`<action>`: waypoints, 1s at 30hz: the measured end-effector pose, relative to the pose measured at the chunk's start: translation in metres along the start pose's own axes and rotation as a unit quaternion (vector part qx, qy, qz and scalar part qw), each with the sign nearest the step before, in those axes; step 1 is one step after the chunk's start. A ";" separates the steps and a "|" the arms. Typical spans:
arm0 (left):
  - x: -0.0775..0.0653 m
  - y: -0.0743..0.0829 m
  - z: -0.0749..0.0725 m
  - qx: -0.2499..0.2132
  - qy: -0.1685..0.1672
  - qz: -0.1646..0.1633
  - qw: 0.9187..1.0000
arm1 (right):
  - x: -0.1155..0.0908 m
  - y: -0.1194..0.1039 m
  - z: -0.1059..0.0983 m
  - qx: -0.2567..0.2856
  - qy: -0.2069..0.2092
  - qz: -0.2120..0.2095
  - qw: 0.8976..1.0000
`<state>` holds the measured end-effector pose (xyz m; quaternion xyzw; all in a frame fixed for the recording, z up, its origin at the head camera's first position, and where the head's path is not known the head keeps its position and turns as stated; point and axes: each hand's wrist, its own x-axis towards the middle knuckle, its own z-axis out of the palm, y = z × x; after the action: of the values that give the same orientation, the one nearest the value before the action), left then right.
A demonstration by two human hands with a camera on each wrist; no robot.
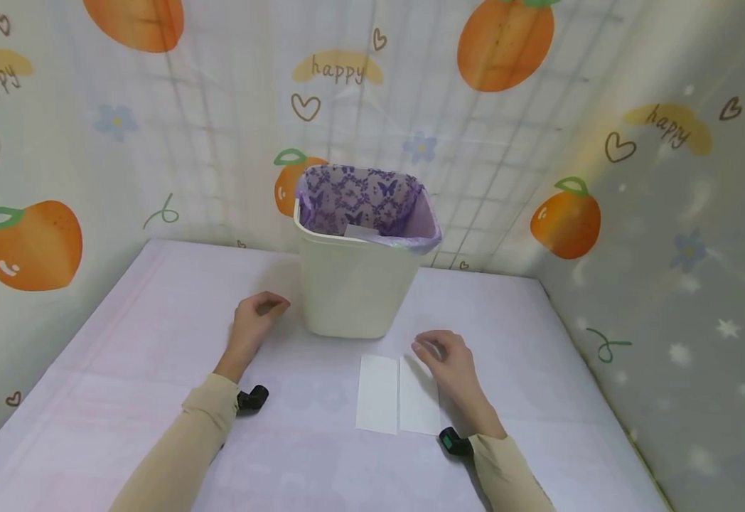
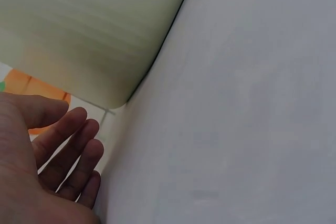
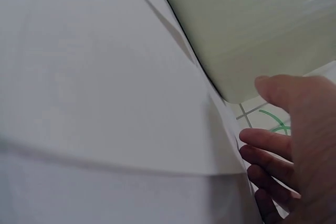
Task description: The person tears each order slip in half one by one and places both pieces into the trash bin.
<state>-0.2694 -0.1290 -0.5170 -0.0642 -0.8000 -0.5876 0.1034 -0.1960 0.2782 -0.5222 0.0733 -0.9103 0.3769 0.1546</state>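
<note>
A cream waste bin (image 1: 353,291) stands upright on the table, lined with a purple butterfly-patterned bag (image 1: 360,192). Something flat and white (image 1: 361,232) shows inside its mouth. In front of the bin lie two white rectangular sheets (image 1: 377,395), side by side with a thin gap. My left hand (image 1: 254,327) is left of the bin, fingers loosely bent and holding nothing; the left wrist view shows thumb and fingers apart near the bin's wall (image 2: 94,30). Beside the right-hand sheet (image 1: 419,405), my right hand (image 1: 454,366) partly overlaps it in the head view, with nothing between its fingers.
A pale cloth covers the table (image 1: 123,355). Behind it hangs a curtain (image 1: 219,142) printed with oranges and hearts, with a wire grid showing through. More curtain (image 1: 686,299) runs along the right side. Each wrist carries a small black camera (image 1: 254,400).
</note>
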 end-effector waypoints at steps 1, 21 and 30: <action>-0.002 0.001 0.000 -0.002 0.003 -0.001 1.000 | 0.000 -0.001 0.000 0.001 0.000 -0.002 1.000; -0.030 0.008 0.032 0.052 -0.056 0.061 0.995 | -0.001 -0.010 0.004 -0.011 -0.097 -0.092 0.991; -0.050 0.021 0.052 0.052 -0.100 0.081 0.990 | -0.004 -0.020 0.012 -0.016 -0.118 -0.162 0.980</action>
<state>-0.2206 -0.0721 -0.5248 -0.1815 -0.8278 -0.5258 0.0734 -0.1901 0.2551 -0.5184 0.2615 -0.9041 0.3207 0.1067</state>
